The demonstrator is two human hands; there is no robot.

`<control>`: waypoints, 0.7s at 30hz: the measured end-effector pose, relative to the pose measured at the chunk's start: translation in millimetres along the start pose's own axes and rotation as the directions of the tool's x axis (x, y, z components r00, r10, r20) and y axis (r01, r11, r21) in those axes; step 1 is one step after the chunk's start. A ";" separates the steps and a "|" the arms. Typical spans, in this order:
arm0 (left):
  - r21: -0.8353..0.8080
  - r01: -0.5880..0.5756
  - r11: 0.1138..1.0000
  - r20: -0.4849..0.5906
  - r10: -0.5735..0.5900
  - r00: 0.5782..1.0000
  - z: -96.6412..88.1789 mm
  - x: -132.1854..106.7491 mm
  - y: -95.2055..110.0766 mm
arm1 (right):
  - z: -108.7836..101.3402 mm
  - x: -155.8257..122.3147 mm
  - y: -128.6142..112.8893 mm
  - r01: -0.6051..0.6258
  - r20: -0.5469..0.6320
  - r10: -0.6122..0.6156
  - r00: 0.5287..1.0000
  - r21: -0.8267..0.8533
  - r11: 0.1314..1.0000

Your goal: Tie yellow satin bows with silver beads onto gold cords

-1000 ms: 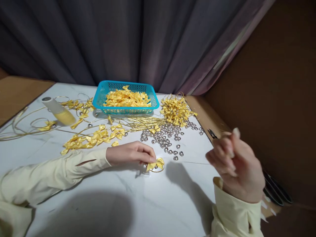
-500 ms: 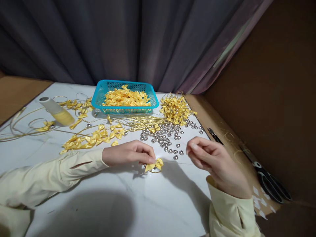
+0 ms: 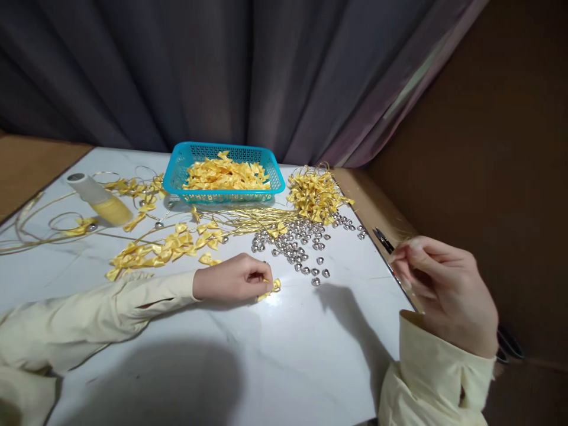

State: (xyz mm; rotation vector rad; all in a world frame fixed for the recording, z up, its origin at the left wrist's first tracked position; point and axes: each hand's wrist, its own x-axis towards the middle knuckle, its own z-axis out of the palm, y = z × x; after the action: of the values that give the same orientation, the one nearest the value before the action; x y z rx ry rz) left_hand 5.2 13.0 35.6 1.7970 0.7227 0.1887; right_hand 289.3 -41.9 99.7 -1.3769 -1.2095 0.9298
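Note:
My left hand (image 3: 235, 277) is closed over a small yellow ribbon bow (image 3: 276, 286) on the white tabletop, with most of the bow hidden under the fingers. Out past the table's right edge, my right hand (image 3: 448, 290) is raised with thumb and fingertips pinched together. Whatever sits in that pinch, if anything, is too small to make out. Silver heart-shaped beads (image 3: 297, 245) lie scattered just beyond my left hand. To its left is a loose pile of yellow bows (image 3: 173, 247).
A blue basket (image 3: 222, 196) filled with yellow bows stands at the back. Beside it are a heap of bows on gold cord (image 3: 313, 195) and a bundle of gold cords (image 3: 248, 220). A bottle (image 3: 100, 198) leans at the left; black scissors (image 3: 510, 343) are partly hidden at the right.
My right hand has moved right, from above the table to past its edge, now covering part of the scissors. My left hand has lowered slightly leftward with the bow, covering more of it.

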 end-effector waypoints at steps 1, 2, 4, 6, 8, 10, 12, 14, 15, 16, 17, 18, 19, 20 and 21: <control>0.027 0.001 1.000 -0.018 0.000 1.000 -0.3 0.9 -1.6 | 0.4 -0.2 0.6 -0.008 -0.005 0.008 1.000 -0.010 1.000; 0.043 0.005 0.999 -0.033 -0.003 0.999 -0.7 1.6 -2.9 | 0.7 -0.5 0.9 -0.016 -0.009 0.015 1.000 -0.017 1.000; 0.047 0.013 0.999 -0.046 -0.011 0.999 -1.8 2.5 -4.3 | 1.2 -1.0 0.7 -0.027 -0.015 0.026 1.000 -0.029 0.999; 0.020 0.019 1.000 -0.040 -0.018 0.999 -2.5 2.6 -4.0 | 3.5 -1.0 0.0 -0.030 -0.032 0.028 0.999 -0.046 0.999; -0.046 0.024 0.999 -0.017 -0.025 1.000 -2.9 1.6 -2.1 | 10.1 -0.7 -0.2 -0.026 -0.060 0.022 0.998 -0.066 0.997; -0.125 0.025 0.992 0.014 -0.023 1.000 -3.4 -0.1 1.0 | 22.2 -1.1 1.1 -0.021 -0.044 0.018 0.999 -0.083 0.996; -0.182 0.006 0.983 0.042 0.002 0.999 -4.4 -2.4 4.5 | 38.3 -2.9 4.2 -0.022 0.095 0.032 0.995 -0.113 0.993; -0.200 -0.030 0.979 0.062 0.044 0.997 -5.9 -4.8 8.3 | 55.0 -6.1 8.4 -0.002 0.299 0.057 0.952 -0.182 0.983; -0.197 -0.049 0.979 0.070 0.064 0.996 -6.9 -6.0 10.2 | 62.4 -8.0 10.4 0.007 0.393 0.081 0.916 -0.218 0.976; -0.187 -0.063 0.980 0.076 0.078 0.994 -7.8 -7.1 12.1 | 68.7 -10.0 11.9 0.013 0.457 0.098 0.884 -0.234 0.972; -0.169 -0.074 0.983 0.080 0.089 0.993 -8.7 -8.1 14.1 | 73.7 -11.9 12.8 0.006 0.505 0.120 0.855 -0.240 0.971; -0.146 -0.086 0.986 0.082 0.099 0.992 -9.6 -9.0 16.1 | 77.4 -13.6 12.9 -0.012 0.538 0.138 0.832 -0.232 0.973; -0.120 -0.099 0.988 0.081 0.109 0.991 -10.4 -9.7 17.9 | 80.0 -15.0 12.4 -0.040 0.560 0.156 0.814 -0.213 0.976; -0.095 -0.112 0.989 0.077 0.119 0.990 -11.1 -10.3 19.6 | 81.6 -16.1 11.2 -0.072 0.577 0.172 0.798 -0.192 0.979; -0.074 -0.125 0.989 0.072 0.130 0.989 -11.7 -10.7 21.0 | 82.7 -17.0 9.7 -0.102 0.587 0.188 0.788 -0.176 0.979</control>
State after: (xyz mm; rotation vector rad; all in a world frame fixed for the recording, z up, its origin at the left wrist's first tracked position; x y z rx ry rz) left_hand -0.9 12.7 61.2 1.7755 0.5411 0.2265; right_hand 207.9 -41.3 75.2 -1.3328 -1.6826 1.4972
